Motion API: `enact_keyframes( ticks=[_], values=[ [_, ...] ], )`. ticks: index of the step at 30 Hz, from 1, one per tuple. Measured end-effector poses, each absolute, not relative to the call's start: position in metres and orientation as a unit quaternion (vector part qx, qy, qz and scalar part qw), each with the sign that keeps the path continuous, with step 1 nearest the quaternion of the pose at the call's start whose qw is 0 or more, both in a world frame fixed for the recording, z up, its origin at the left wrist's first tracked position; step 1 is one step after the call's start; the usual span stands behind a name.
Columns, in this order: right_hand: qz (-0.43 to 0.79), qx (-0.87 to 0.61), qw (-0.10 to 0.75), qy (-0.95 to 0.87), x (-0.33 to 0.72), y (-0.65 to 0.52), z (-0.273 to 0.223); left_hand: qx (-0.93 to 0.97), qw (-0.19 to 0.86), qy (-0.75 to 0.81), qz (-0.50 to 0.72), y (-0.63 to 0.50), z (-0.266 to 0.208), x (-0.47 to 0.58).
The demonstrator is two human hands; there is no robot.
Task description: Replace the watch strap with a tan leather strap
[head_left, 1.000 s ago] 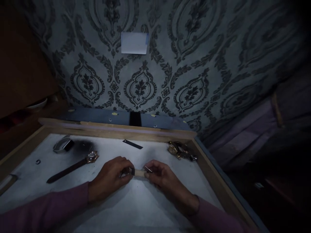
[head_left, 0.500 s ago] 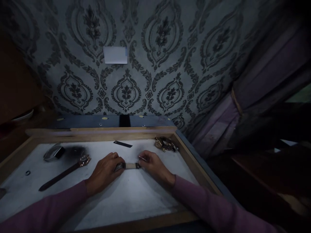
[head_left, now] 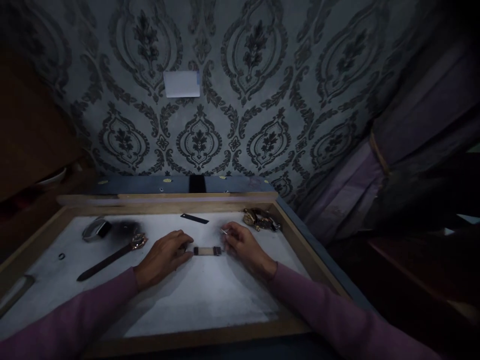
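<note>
A short watch strap (head_left: 205,251) with a pale middle and dark ends lies flat on the white surface between my hands. My left hand (head_left: 165,256) is curled at its left end, with the thumb and a finger around a dark part that is mostly hidden. Just beyond the right end, my right hand (head_left: 243,246) pinches a thin, shiny pin-like tool (head_left: 224,231), its fingers apart from the strap. A flat black strip (head_left: 194,218) lies farther back.
A shallow wooden tray (head_left: 210,346) surrounds the work. On its left are a grey-banded watch (head_left: 96,229), a brown-strapped watch (head_left: 112,258) and a small black ring (head_left: 61,256). Several watches (head_left: 261,219) lie heaped at the back right corner. Behind rises a patterned wall (head_left: 240,120).
My right hand has drawn back from the strap's right end and lifted slightly, with the thin tool now showing. More of the strap is uncovered. The view has shifted slightly.
</note>
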State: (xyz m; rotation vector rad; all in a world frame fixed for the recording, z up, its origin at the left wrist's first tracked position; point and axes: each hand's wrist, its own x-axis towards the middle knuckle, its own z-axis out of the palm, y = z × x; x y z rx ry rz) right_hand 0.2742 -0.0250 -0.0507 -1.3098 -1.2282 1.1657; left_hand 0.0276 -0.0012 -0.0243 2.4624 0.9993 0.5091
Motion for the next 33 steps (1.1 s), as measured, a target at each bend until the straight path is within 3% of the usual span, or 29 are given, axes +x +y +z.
enact_keyframes(
  ticks=[5,13,25,33],
  values=[
    [0.48,-0.533,0.474,-0.511,0.276,-0.024,-0.046,0.899,0.127,0.37,0.198,0.022,-0.022,0.019],
    [0.448,-0.552,0.465,-0.527,0.279,-0.019,-0.045,0.948,-0.007,0.309,0.068,0.055,-0.03,0.035],
    [0.351,-0.569,0.416,-0.617,0.282,-0.015,-0.049,0.933,-0.032,0.356,0.035,0.043,-0.012,0.023],
    [0.24,-0.557,0.311,-0.732,0.273,-0.031,-0.03,0.94,0.049,0.331,0.071,0.013,-0.008,0.005]
  ],
)
